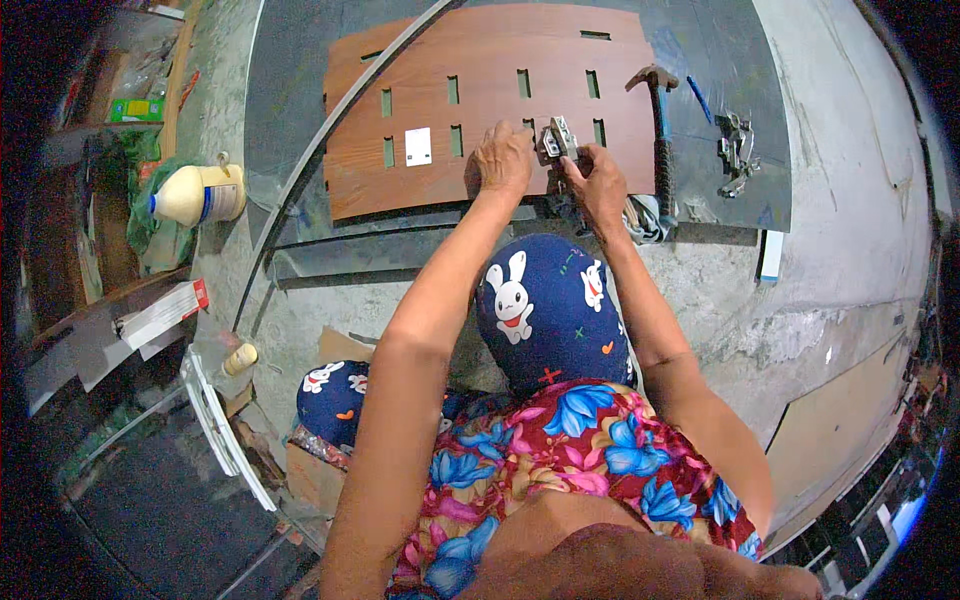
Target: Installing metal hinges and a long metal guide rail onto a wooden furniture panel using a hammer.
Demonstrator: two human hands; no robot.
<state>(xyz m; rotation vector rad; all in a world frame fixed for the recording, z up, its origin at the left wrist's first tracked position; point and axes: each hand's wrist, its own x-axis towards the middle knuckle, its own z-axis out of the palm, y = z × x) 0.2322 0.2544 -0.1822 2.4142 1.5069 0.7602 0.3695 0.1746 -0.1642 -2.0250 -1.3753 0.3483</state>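
Observation:
A brown wood-grain panel (490, 55) with several rectangular slots lies on a dark board in front of me. My left hand (503, 160) rests over the panel, its fingertips bent together beside a slot; what they hold, if anything, is too small to make out. To its right, my right hand (598, 188) has its thumb and fingers closed on a metal cabinet hinge (560, 138), tilted up above the panel. A white card (417, 147) with small dark marks lies left of my hands. Beyond my right hand, a hammer (661, 130) lies along the panel's right edge.
More metal hinges (738, 155) lie in a cluster at the right, near a blue pen (699, 100). A long metal strip (318, 140) crosses the panel's left side. A cream jug (205, 194) with a blue-edged label stands farther left. A cloth (645, 220) sits below the hammer.

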